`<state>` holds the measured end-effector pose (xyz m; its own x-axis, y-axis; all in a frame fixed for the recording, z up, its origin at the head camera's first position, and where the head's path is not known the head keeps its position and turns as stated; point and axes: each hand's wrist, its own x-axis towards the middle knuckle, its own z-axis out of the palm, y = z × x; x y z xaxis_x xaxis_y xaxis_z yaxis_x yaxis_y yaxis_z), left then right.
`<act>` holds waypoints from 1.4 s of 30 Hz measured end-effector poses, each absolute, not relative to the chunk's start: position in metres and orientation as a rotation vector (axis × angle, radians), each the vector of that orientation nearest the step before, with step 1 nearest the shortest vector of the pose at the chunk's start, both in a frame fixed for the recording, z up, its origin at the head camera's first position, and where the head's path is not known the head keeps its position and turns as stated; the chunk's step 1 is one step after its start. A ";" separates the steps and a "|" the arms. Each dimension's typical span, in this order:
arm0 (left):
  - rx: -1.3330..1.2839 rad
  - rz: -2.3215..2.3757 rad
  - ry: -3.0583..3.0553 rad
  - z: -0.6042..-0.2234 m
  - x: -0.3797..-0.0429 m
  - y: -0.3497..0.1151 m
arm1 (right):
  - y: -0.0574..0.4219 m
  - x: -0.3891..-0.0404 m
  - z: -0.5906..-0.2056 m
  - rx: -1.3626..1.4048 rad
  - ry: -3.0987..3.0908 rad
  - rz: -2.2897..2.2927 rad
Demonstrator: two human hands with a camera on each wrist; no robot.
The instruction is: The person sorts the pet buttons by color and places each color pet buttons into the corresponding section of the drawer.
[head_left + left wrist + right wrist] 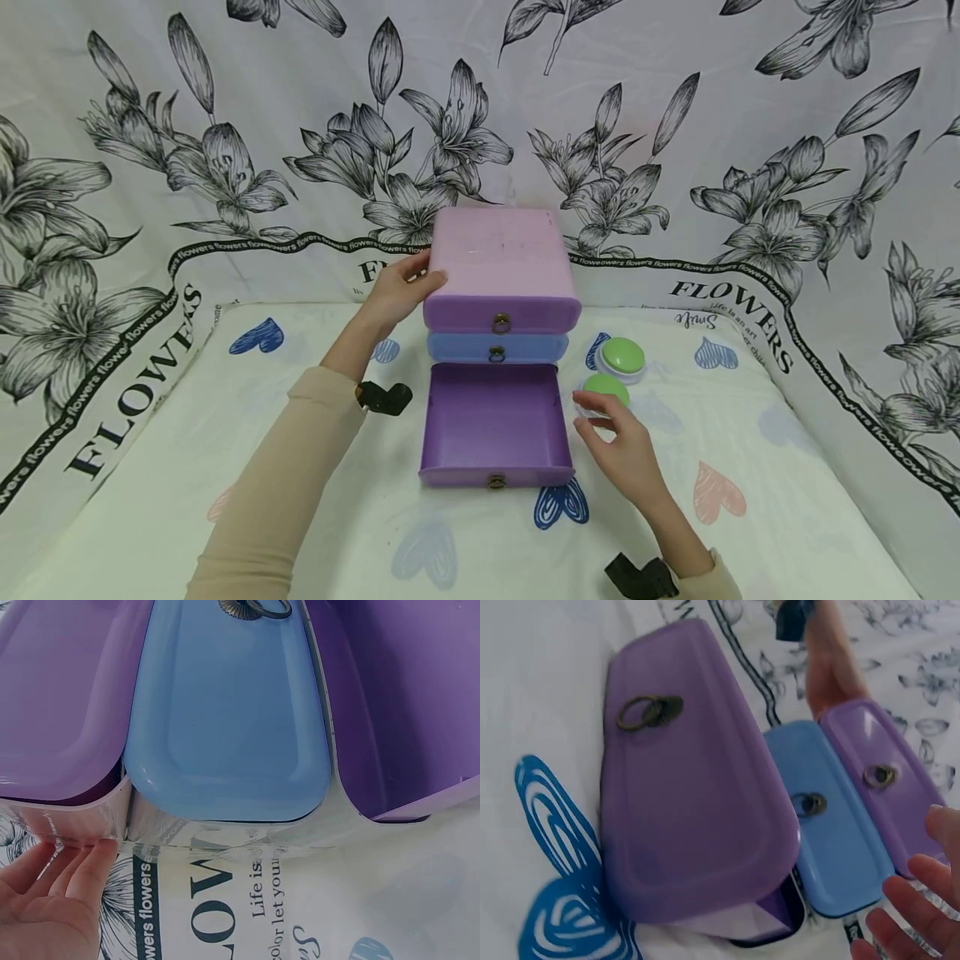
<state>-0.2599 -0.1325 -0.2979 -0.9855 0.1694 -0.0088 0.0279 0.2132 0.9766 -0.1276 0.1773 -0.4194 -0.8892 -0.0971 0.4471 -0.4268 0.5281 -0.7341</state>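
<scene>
A small drawer cabinet [495, 250] with a pink top stands in the middle. Its bottom purple drawer [495, 425] is pulled out, and the inside shows bare. Above it, the blue drawer [232, 712] and the upper purple drawer [889, 787] are closed, each with a bronze ring pull. My left hand [397, 292] steadies the cabinet's upper left side, thumb at the top edge, fingers extended along the wall. To the right of the pulled-out drawer, my right hand [626, 458] hovers with loosely bent fingers and nothing in them. Its fingertips overlap a green-lidded round container [606, 385].
A second green-lidded container [624, 356] sits just behind the first, right of the cabinet. White cloth with heart prints [423, 550] covers the surface. Behind the cabinet hangs a flower-printed curtain [615, 50].
</scene>
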 end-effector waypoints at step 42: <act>0.208 1.901 2.341 -0.299 -0.261 -0.133 | 0.227 -0.187 -0.469 -0.037 -2.879 1.095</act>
